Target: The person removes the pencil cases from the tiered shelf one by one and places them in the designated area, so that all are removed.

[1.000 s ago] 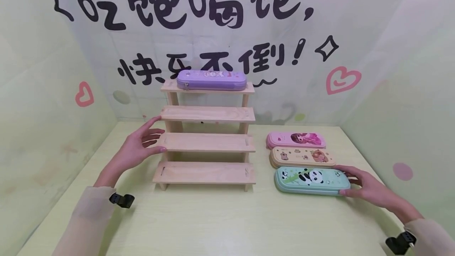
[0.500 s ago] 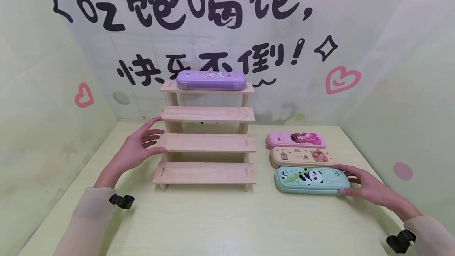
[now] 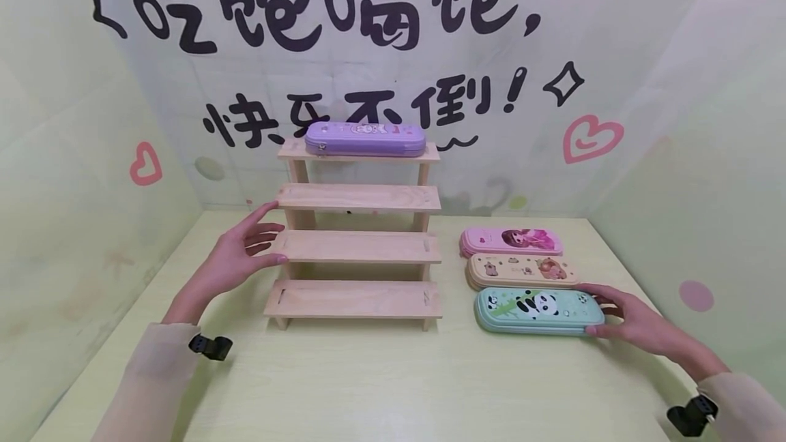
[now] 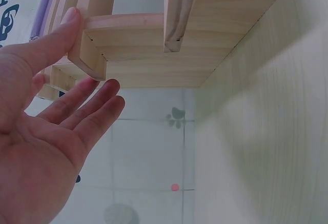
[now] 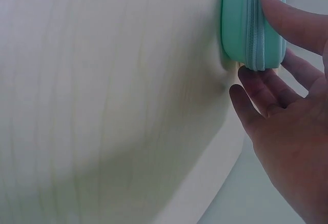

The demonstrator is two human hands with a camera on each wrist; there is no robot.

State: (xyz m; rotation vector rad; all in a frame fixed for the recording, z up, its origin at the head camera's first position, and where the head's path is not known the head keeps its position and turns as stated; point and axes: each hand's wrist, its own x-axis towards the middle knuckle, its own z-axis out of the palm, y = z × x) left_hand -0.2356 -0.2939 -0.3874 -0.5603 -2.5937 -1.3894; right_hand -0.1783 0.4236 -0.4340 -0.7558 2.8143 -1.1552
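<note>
My right hand [image 3: 641, 322] grips the right end of a mint-green pencil case [image 3: 540, 312] with a panda lid, lying on the table. In the right wrist view the thumb lies against its zipped side [image 5: 255, 24] and the fingers are at its end and far side. My left hand [image 3: 236, 254] touches the left ends of the middle tiers of a wooden stepped rack [image 3: 359, 245]; the left wrist view has its thumb on a board end [image 4: 84, 55], the other fingers extended and loose. A purple pencil case [image 3: 365, 139] sits on the top tier.
Behind the green case lie a cream pencil case [image 3: 522, 271] and a pink pencil case [image 3: 512, 241], in a close row on the pale table [image 3: 393, 387]. A printed cloth backdrop [image 3: 491, 176] stands behind the rack, with side walls left and right.
</note>
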